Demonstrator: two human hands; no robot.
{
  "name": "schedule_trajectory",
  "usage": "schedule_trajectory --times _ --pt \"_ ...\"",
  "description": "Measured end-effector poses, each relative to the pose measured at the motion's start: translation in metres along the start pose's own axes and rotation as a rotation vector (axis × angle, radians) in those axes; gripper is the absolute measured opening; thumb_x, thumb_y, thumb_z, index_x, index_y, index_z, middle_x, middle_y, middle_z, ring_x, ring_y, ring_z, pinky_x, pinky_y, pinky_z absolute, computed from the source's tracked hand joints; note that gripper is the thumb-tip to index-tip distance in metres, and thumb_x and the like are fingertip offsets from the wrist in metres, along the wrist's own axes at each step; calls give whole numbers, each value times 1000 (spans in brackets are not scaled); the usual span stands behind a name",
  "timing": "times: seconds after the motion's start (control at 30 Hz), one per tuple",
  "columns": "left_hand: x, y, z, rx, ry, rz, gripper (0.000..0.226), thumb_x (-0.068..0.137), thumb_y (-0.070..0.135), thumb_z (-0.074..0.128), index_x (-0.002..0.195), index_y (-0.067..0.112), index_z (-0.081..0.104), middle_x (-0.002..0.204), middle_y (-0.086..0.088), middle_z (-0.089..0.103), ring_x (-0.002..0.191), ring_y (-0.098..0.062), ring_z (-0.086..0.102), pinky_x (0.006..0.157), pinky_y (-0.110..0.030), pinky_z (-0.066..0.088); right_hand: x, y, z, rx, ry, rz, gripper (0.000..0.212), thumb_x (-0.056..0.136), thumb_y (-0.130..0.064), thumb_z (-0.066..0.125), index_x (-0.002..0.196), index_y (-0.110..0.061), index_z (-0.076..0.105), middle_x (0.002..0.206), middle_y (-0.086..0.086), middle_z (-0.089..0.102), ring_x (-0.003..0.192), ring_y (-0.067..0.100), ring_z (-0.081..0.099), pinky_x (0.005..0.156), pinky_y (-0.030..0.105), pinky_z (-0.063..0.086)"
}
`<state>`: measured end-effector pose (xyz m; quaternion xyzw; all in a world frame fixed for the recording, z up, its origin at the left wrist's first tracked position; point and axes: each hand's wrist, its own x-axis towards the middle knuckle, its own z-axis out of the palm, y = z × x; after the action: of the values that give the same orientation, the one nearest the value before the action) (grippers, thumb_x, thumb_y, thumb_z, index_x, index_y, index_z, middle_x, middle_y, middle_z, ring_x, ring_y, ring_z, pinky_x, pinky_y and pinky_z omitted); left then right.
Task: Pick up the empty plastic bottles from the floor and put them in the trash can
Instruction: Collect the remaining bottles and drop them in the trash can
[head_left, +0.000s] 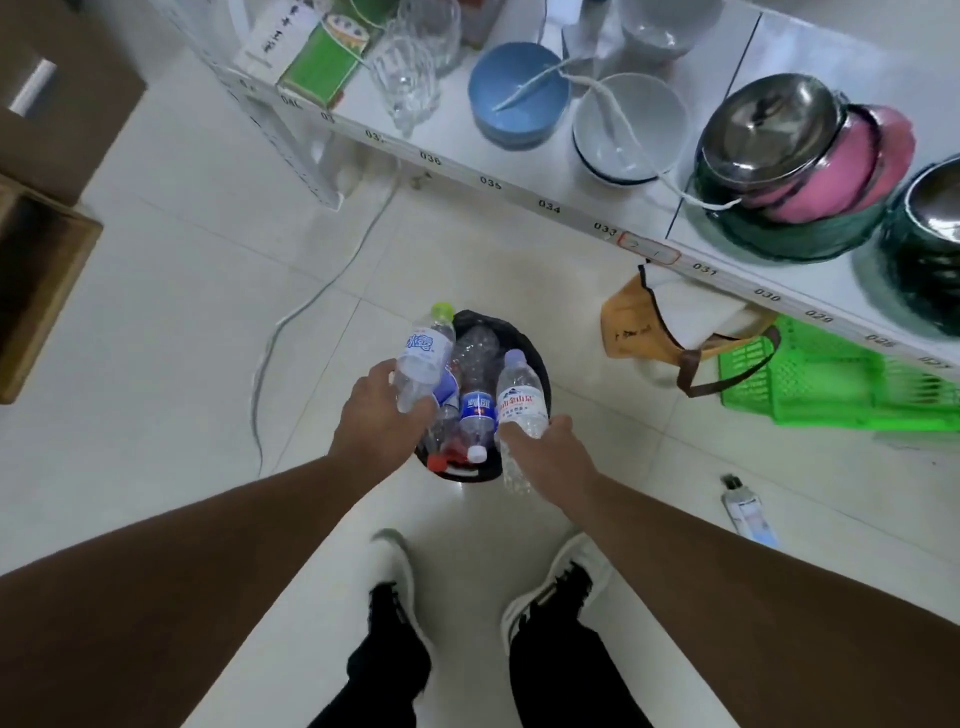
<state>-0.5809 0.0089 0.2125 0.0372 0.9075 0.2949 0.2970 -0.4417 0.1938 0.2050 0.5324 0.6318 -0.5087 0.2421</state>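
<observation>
Head view: the left hand (382, 410) grips a green-capped bottle (425, 358) and the right hand (550, 449) grips a white-capped bottle (521, 400), both over the black trash can (540, 371), which holds more bottles. Another bottle (748, 512) lies on the floor (182, 291) to the right.

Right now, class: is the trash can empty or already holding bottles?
Holding bottles. Inside the trash can, a blue-labelled bottle and other clear bottles show between the two held above it.

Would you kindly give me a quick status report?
Both hands gripping bottles over trash can. Can nearly full. One bottle on floor, right.
</observation>
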Motion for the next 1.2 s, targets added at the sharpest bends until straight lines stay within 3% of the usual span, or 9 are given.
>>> schedule_trajectory --times 0.1,0.23,0.33,0.47,0.63,0.87,1.0,1.07,1.2 --pt "35 -9 15 185 -21 -28 64 90 51 64 148 29 50 114 -2 55 104 -25 58 85 -37 45 20 0 13 -23 -15 13 72 89 -57 71 139 -12 45 100 -4 58 77 9 61 49 21 43" --pt "63 -22 31 275 -210 33 65 101 50 53 159 25 36 128 -16 54 118 -39 59 92 -45 48 43 2 41 -113 67 3 83 88 -67 66 144 -9 45 127 11 62 108 31 66 89 41 56" --pt "82 -25 33 353 -319 52 71 106 57 48 164 20 33 152 -23 49 135 -46 52 106 -54 48 54 -3 63 -149 149 28 83 89 -71 62 144 -11 45 128 13 63 112 35 66 94 44 54" --pt "100 -28 24 534 -408 54 67 104 69 40 148 20 52 142 -19 49 130 -41 52 110 -55 47 60 -9 80 -204 205 75 87 86 -80 54 144 -15 46 123 11 57 106 33 62 88 44 50" --pt "111 -28 9 553 -432 86 82 89 80 49 149 25 47 140 -13 51 130 -36 51 111 -58 47 50 -9 75 -242 258 82 92 86 -85 47 147 -17 45 133 15 50 123 38 55 98 52 48" --pt "103 -21 -8 459 -340 231 81 90 73 63 156 32 42 148 -6 52 134 -29 54 101 -45 46 39 16 37 -75 222 -56 73 90 -67 61 147 -22 52 120 1 45 116 29 57 89 39 46" --pt "84 1 -13 673 -235 582 79 92 65 65 157 25 44 150 -4 59 133 -26 58 106 -44 52 25 39 14 -75 200 -93 78 86 -70 63 151 -27 51 135 5 53 127 27 56 99 43 51" --pt "69 18 -7 753 -281 742 83 90 64 64 160 22 45 155 -5 58 139 -27 55 113 -47 50 17 55 1 -81 191 -97 82 85 -72 64 153 -29 50 145 7 52 134 27 53 107 48 50" --pt "31 57 26 846 -384 892 84 90 64 61 160 21 47 158 -5 55 145 -28 51 119 -48 44 -5 96 -32 -22 191 -55 85 85 -71 69 156 -29 47 151 8 49 141 29 50 112 48 46"
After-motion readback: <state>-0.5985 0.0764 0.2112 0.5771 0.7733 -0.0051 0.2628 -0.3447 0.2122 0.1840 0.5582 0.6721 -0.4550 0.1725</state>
